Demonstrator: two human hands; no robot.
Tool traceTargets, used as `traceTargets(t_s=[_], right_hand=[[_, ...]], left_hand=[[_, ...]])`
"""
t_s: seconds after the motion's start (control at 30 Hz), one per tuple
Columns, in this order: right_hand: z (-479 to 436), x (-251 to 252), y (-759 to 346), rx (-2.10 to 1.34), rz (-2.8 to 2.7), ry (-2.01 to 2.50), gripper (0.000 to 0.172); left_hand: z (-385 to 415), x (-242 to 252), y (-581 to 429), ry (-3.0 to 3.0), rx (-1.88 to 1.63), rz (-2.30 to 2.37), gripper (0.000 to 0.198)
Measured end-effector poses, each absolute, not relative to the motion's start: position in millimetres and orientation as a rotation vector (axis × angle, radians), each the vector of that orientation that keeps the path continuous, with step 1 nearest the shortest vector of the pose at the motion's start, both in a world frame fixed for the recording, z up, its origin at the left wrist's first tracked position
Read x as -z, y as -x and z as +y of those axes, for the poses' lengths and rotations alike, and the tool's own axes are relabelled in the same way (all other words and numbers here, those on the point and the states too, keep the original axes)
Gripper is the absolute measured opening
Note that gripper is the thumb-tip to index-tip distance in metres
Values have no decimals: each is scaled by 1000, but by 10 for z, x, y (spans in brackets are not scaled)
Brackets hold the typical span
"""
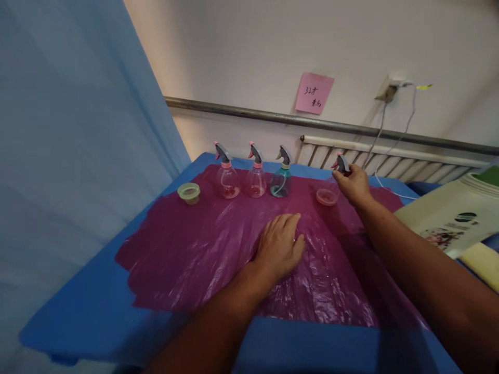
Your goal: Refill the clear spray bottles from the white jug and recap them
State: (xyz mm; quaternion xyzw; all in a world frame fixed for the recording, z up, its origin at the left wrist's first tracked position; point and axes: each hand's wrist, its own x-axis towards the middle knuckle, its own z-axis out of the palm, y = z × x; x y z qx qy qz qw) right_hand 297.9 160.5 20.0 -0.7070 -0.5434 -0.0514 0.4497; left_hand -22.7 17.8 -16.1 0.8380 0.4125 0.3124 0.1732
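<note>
My right hand is closed round the upper part of a clear spray bottle with a grey and pink trigger head. The bottle leans over the purple plastic sheet; whether its base touches the sheet I cannot tell. Flat on the middle of that sheet lies my left hand, fingers stretched out, thumb apart, holding nothing. Beyond it stand two clear pink-collared spray bottles and a teal spray bottle, all upright in a row. To their left sits a small lidded greenish tub.
Blue cloth covers the table under the sheet. A large pale jug with a green cap is at the right. Behind are a metal rail, a radiator, and a plugged-in cable. A blue curtain hangs left.
</note>
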Motion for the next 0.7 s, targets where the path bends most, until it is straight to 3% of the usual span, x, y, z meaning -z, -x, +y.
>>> traceTargets(t_s=[0.1,0.27,0.6,0.7], right_hand=[[1493,-260,-2892,55,-1307,1763,32],[1154,-539,-2682,-6,-1347,1659,37],[157,-444,-1835,-451,-1474,1300,37],[6,-386,-1684,-530,-1488,1226,32]], left_hand=[[205,182,244,-2370,-906,1167,54],[221,187,252,-2311,-956,1162,56],[123,84,204,-2115,-994,1149,97],[110,47,200,-2099,-978,1112,91]])
